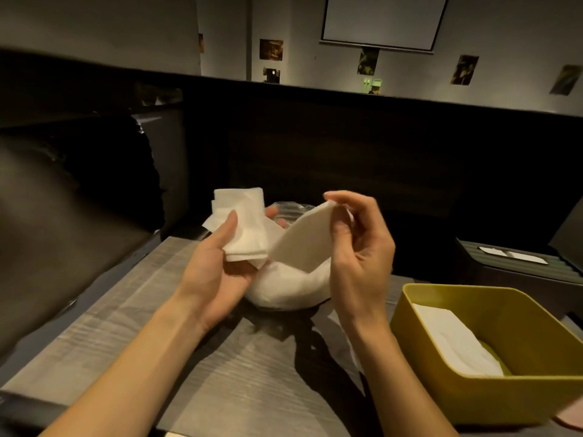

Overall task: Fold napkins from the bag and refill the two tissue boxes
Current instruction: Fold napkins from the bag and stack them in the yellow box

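A dim room is shown, with a dark padded bench behind a grey wood-grain table (104, 335) and a pale wall carrying a blank screen (381, 20) and small pictures.

On the table, between the two forearms, a clear plastic bag (284, 288) is seen, rounded and packed with white napkins; its mouth opens upward behind the hands. At the right edge of the table a yellow tissue box (441, 395) is placed, lid off, with a few folded white napkins (454, 339) lying flat inside against its near-left side. Much of the box floor remains uncovered.

The left hand (220, 263) is held palm-up above the bag. A small stack of folded napkins (243, 225) is clamped in it, the thumb pressed across the top and the fingers curled underneath.

The right hand (356, 247) is raised just beside the stack. A single napkin (306, 238) is pinched at its top corner between thumb and forefinger; the remaining fingers are loosely curled. The sheet hangs down toward the bag and is bent partway.

Progress is judged as early. One box is only thinly filled, and a batch is still being gathered in the left hand. The second tissue box cannot be identified in view, so its state cannot be told. The bag appears nearly full, so most folding and loading is judged to remain.
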`<state>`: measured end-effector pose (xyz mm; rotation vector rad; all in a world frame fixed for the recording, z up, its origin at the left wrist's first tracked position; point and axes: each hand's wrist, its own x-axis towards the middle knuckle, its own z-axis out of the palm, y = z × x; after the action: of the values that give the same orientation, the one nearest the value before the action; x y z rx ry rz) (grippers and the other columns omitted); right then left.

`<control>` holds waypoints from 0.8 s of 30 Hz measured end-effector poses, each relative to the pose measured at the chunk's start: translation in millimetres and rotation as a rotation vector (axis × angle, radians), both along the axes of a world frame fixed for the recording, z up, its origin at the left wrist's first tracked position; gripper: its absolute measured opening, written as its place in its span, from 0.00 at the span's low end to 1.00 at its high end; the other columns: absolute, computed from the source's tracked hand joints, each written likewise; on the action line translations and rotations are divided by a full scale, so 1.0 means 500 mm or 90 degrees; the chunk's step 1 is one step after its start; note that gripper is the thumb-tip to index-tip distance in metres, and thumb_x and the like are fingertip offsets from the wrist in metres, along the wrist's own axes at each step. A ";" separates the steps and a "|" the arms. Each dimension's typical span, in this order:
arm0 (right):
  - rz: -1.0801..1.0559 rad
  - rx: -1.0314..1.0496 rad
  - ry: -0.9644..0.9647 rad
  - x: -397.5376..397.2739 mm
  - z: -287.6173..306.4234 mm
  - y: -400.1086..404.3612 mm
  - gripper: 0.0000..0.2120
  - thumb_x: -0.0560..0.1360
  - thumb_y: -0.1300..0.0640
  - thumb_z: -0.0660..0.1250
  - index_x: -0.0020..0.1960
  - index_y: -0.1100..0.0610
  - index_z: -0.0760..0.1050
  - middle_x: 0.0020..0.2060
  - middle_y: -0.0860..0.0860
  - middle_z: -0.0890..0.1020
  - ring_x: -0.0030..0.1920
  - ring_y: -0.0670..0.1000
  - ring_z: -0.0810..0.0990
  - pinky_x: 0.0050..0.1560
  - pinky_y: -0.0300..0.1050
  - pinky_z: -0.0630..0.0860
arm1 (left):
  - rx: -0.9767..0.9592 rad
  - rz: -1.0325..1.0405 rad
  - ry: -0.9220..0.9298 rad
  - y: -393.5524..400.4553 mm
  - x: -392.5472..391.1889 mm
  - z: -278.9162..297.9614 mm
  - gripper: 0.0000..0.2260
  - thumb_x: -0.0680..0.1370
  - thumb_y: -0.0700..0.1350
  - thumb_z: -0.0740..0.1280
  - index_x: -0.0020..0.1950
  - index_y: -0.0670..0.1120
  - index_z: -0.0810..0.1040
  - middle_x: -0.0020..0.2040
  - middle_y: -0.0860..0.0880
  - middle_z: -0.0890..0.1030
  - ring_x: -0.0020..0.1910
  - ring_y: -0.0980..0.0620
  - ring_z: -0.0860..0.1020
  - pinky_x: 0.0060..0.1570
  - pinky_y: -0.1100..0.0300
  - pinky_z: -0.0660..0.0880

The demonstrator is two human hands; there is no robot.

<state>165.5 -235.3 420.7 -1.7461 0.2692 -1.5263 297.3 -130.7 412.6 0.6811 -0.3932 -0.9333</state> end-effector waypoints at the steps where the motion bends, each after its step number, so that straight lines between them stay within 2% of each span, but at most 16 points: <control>1: 0.040 0.009 -0.015 -0.001 0.004 0.003 0.12 0.84 0.63 0.65 0.63 0.50 0.77 0.52 0.39 0.82 0.55 0.46 0.82 0.50 0.37 0.79 | 0.012 -0.024 -0.024 0.001 -0.007 0.002 0.21 0.85 0.54 0.58 0.71 0.43 0.76 0.65 0.41 0.82 0.64 0.44 0.82 0.65 0.47 0.78; 4: 0.065 0.048 0.072 0.009 0.000 0.007 0.16 0.82 0.58 0.70 0.67 0.47 0.75 0.52 0.38 0.82 0.56 0.42 0.81 0.50 0.36 0.79 | 0.065 -0.076 -0.073 0.004 -0.024 0.000 0.22 0.83 0.57 0.58 0.73 0.48 0.73 0.65 0.41 0.83 0.64 0.41 0.82 0.65 0.40 0.76; 7: -0.038 0.013 0.174 0.022 -0.024 -0.001 0.16 0.81 0.52 0.71 0.68 0.44 0.77 0.53 0.38 0.81 0.56 0.38 0.80 0.49 0.38 0.81 | 0.097 -0.165 -0.116 0.003 -0.031 -0.006 0.25 0.82 0.63 0.57 0.74 0.53 0.74 0.67 0.40 0.81 0.67 0.38 0.79 0.68 0.35 0.72; 9: -0.078 0.003 0.186 0.028 -0.031 -0.003 0.15 0.81 0.50 0.71 0.67 0.44 0.77 0.54 0.38 0.82 0.57 0.38 0.80 0.54 0.43 0.82 | 0.100 -0.170 -0.139 0.002 -0.035 -0.007 0.22 0.79 0.59 0.63 0.71 0.52 0.76 0.62 0.42 0.84 0.62 0.40 0.83 0.60 0.38 0.79; 12: -0.107 0.034 0.180 0.021 -0.023 -0.002 0.17 0.82 0.47 0.68 0.71 0.44 0.74 0.58 0.38 0.80 0.60 0.37 0.77 0.57 0.34 0.77 | 0.105 -0.159 -0.175 -0.002 -0.050 -0.005 0.20 0.76 0.47 0.67 0.67 0.46 0.75 0.47 0.46 0.88 0.47 0.48 0.87 0.42 0.52 0.84; 14: -0.098 0.102 0.215 0.012 -0.019 -0.007 0.20 0.81 0.41 0.66 0.72 0.45 0.74 0.59 0.38 0.79 0.60 0.37 0.77 0.54 0.32 0.76 | 0.098 -0.140 -0.183 -0.003 -0.053 -0.005 0.17 0.77 0.47 0.66 0.65 0.47 0.75 0.44 0.47 0.88 0.44 0.49 0.87 0.38 0.55 0.84; 16: -0.071 0.135 0.240 0.009 -0.024 -0.016 0.15 0.80 0.41 0.68 0.63 0.46 0.80 0.53 0.37 0.82 0.57 0.40 0.80 0.51 0.37 0.80 | 0.084 -0.121 -0.162 -0.002 -0.051 -0.002 0.17 0.77 0.50 0.66 0.65 0.48 0.76 0.47 0.46 0.88 0.48 0.47 0.87 0.40 0.51 0.84; 18: -0.070 0.122 0.226 0.010 -0.024 -0.019 0.08 0.80 0.45 0.70 0.55 0.47 0.83 0.46 0.39 0.84 0.52 0.40 0.82 0.51 0.43 0.83 | 0.062 -0.123 -0.119 -0.001 -0.048 -0.002 0.20 0.77 0.54 0.65 0.67 0.51 0.76 0.54 0.44 0.87 0.54 0.42 0.86 0.45 0.45 0.84; 19: -0.065 0.109 0.201 0.012 -0.020 -0.017 0.06 0.81 0.48 0.70 0.54 0.48 0.83 0.45 0.39 0.84 0.52 0.40 0.82 0.50 0.42 0.83 | 0.059 -0.124 -0.104 -0.002 -0.045 -0.003 0.20 0.78 0.56 0.63 0.68 0.52 0.76 0.57 0.43 0.86 0.56 0.41 0.85 0.47 0.42 0.84; 22: -0.034 0.079 0.066 0.010 -0.003 -0.007 0.05 0.84 0.54 0.67 0.56 0.54 0.79 0.46 0.42 0.83 0.51 0.41 0.83 0.44 0.37 0.80 | 0.052 -0.121 -0.066 -0.001 -0.046 0.004 0.19 0.82 0.56 0.58 0.70 0.52 0.76 0.62 0.42 0.84 0.62 0.41 0.83 0.59 0.39 0.81; 24: -0.058 0.064 -0.039 0.003 0.009 -0.001 0.06 0.85 0.57 0.63 0.59 0.57 0.75 0.47 0.40 0.82 0.50 0.40 0.83 0.43 0.34 0.79 | 0.046 -0.100 -0.052 0.000 -0.041 0.006 0.20 0.85 0.54 0.55 0.73 0.48 0.74 0.64 0.42 0.83 0.64 0.43 0.82 0.65 0.41 0.77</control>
<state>166.8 -235.8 425.1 -1.6245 0.3924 -1.5998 276.7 -130.9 415.5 0.7645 -0.4923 -1.0754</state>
